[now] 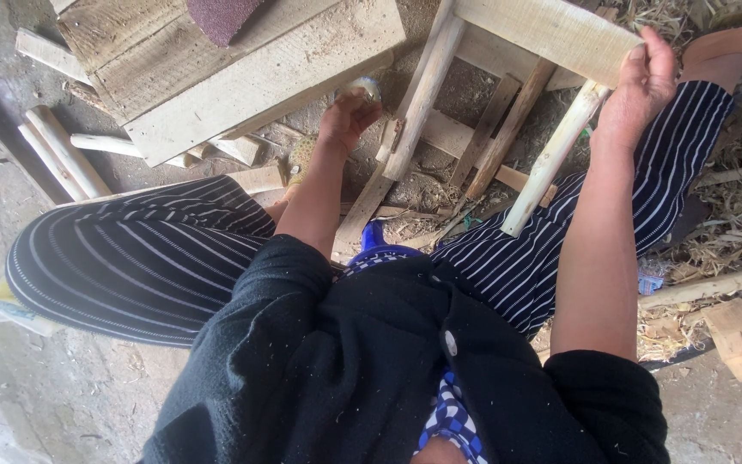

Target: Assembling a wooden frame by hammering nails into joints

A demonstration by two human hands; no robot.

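Stool frame (508,112) in right hand (641,90), left hand (349,116) beside

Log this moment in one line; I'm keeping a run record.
left hand: holds small pale object, at stool leg | right hand: grips stool seat | stool tilted

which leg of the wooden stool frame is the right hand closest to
The pale rounded leg on the right side of the stool frame, slanting down just beneath the right hand. The other pale leg runs nearer the left hand.
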